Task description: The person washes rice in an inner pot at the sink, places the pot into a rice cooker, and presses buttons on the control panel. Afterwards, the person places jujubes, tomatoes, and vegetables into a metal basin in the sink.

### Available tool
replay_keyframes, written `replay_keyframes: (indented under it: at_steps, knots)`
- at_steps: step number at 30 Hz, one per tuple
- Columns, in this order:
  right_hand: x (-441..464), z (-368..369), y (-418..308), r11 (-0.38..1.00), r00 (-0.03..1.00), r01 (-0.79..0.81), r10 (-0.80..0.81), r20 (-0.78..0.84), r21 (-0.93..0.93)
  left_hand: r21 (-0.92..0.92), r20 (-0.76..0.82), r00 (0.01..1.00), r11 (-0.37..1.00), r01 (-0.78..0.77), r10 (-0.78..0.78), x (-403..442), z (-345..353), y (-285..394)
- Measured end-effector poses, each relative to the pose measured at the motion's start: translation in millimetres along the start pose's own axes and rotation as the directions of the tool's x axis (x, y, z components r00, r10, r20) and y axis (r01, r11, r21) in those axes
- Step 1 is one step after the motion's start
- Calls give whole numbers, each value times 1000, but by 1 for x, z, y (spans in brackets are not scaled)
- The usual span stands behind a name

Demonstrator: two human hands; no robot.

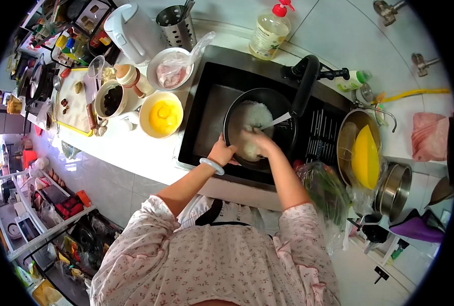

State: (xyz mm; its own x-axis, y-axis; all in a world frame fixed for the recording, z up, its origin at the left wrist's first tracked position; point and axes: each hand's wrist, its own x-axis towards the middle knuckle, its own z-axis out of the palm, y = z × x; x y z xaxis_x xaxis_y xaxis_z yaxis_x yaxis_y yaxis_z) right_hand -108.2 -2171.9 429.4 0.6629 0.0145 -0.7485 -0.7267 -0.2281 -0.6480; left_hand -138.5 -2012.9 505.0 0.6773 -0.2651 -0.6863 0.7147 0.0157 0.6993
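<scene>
The person's left hand (222, 153) has its grip closed on the rim of a round black pot (285, 133), at the pot's near left side. The pot is inside the black sink (214, 104), around the middle of its length and close to its near edge; whether it rests on the sink floor cannot be told. White grains, like rice (257, 111), lie in the pot, and the right hand (259, 141) reaches down into them. Its fingertips are hidden, so how far that grip is closed cannot be told.

A black tap (306, 84) leans over the pot from the sink's back edge, and a pale streak slants from near its end into the grains. A pale bracelet (212, 166) circles the left wrist.

On the white desk (127, 157), just beside the sink's left edge, stands a bowl (144, 122) of egg yolks (163, 113). Near the sink's back left corner is a bowl (151, 74) of bagged meat (171, 70), with a white kettle (130, 33) toward the desk's back edge. A pump bottle (270, 34) stands behind the sink's back edge, and bagged greens (325, 188) lie at its near right corner.
</scene>
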Motion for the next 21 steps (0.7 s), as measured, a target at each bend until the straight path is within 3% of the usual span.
replay_keyframes:
  at_steps: [1, 2, 3, 4, 5, 6, 7, 9, 10, 12, 13, 15, 16, 17, 18, 19, 20, 21]
  knots:
    - [-1, 5, -2, 944, 991, -124, 100, 94, 306, 4, -4, 1000, 1000, 0, 0, -1, 2, -1]
    - [0, 4, -8, 943, 991, -123, 98, 95, 310, 9, -5, 1000, 1000, 1, 0, -1, 3, -2]
    - [7, 1, -15, 796, 982, -126, 14, 189, 593, -56, 2, 1000, 998, 27, -27, -2, 4, -2]
    - [5, -1, -26, 566, 964, -154, -93, 248, 810, -122, 11, 999, 991, 54, -53, -4, 5, -1]
    - [0, -9, -36, 537, 990, -67, -72, 125, 841, -120, 11, 998, 991, 55, -54, -5, 3, 1]
    - [-1, -16, -44, 634, 1000, 17, -4, -19, 773, -164, 44, 994, 981, 102, -96, -8, 1, 7]
    - [4, -24, -39, 657, 985, 171, -97, -142, 734, -204, 80, 988, 968, 149, -136, -9, 0, 10]
    - [9, -39, -32, 858, 956, 229, -109, -273, 460, -203, 62, 990, 970, 135, -125, -8, 0, 8]
    - [5, -45, -36, 826, 978, 95, 26, -207, 556, -205, 40, 993, 971, 120, -114, -7, 0, 8]
    - [19, -29, -31, 907, 934, 271, -167, -317, 322, -182, 39, 994, 977, 107, -102, -10, 8, 8]
    - [6, -12, -43, 931, 905, 267, -154, -396, 248, -156, 35, 996, 984, 90, -86, -10, 11, 9]
    - [-5, 2, -48, 935, 930, 337, -312, -193, 110, -162, 38, 993, 980, 112, -107, -8, 10, 11]
    - [-17, 2, -49, 913, 914, 407, -406, 29, -39, -167, 46, 990, 976, 140, -134, -7, 10, 11]
    - [-4, 3, -28, 828, 878, 475, -469, 96, -297, -165, 48, 990, 976, 142, -136, -4, 6, 9]
    - [-34, -5, -49, 725, 844, 532, -411, 345, -438, -166, 60, 985, 971, 171, -163, 0, 0, 5]
    - [-36, -14, -40, 648, 809, 573, -352, 471, -502, -170, 70, 980, 966, 197, -188, 1, -4, 4]
    - [-36, -26, -34, 559, 763, 621, -274, 585, -549, -172, 69, 980, 965, 196, -187, 1, -6, 3]
    - [-37, -36, -39, 420, 809, 578, -184, 558, -700, -199, 77, 983, 963, 179, -167, -1, -8, 3]
